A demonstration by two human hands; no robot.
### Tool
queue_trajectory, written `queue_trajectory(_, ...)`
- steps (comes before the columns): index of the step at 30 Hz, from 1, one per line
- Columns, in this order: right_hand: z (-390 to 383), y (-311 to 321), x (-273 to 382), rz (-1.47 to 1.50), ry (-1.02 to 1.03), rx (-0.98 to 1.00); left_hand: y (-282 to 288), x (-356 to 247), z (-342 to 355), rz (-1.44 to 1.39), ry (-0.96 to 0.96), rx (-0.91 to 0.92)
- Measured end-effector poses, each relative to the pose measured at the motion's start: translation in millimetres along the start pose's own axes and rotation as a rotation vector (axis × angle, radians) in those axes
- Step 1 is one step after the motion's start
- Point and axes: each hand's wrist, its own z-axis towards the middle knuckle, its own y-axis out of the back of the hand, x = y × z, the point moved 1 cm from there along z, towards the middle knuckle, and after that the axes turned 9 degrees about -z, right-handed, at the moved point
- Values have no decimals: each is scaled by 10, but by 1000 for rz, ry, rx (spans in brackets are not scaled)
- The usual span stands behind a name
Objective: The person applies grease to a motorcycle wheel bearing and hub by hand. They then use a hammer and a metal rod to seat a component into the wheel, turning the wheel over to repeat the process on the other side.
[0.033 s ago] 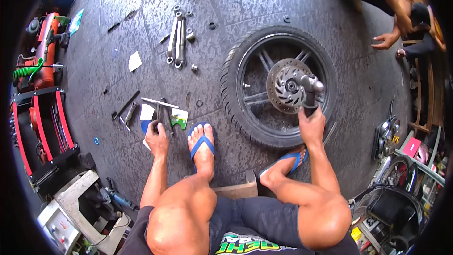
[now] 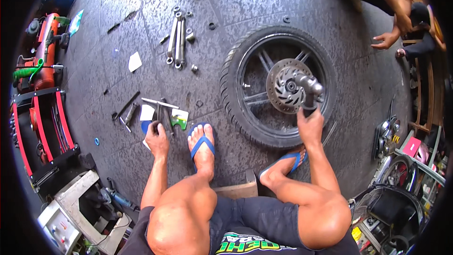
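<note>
In my right hand [image 2: 310,123], closed around its dark lower end, is a silver-grey metal part [image 2: 307,85] with a rounded knob; its exact kind is unclear. It hangs over the brake disc [image 2: 279,78] of a motorcycle wheel [image 2: 230,92], which lies flat on the floor and carries a black tyre. My left hand [image 2: 157,138] is low at the left with its fingers curled in; a dark thing at the fingertips is too unclear to name. Just beyond it are a T-handle wrench [image 2: 159,101], a white card [image 2: 147,112] and a green-and-white packet [image 2: 179,118].
Several combination wrenches [image 2: 178,40] and sockets [image 2: 194,68] lie farther out. At the left stand a red air compressor [image 2: 45,52] and a red-and-black tool rack [image 2: 42,134]. Another person's hand [image 2: 387,40] shows at the upper right. A wooden block [image 2: 236,191] sits between my feet.
My right hand has shifted very slightly left, and the metal part's knob has dipped a little to the right. My left hand looks unmoved.
</note>
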Motion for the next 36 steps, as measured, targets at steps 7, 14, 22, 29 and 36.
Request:
queue_trajectory(7,24,-26,-10,-67,14,34,-71,-30,-118,-67,33,77)
queue_trajectory(14,-18,-22,-2,-302,58,48,-98,23,-275,-116,40,106)
queue_trajectory(22,14,-52,4,-262,0,125,-125,-32,-379,-52,131,111)
queue_trajectory(29,58,-72,-68,-139,-11,23,-178,-134,-353,-117,82,168)
queue_trajectory(36,50,-70,-72,-52,-44,60,-200,-29,-384,-172,52,176)
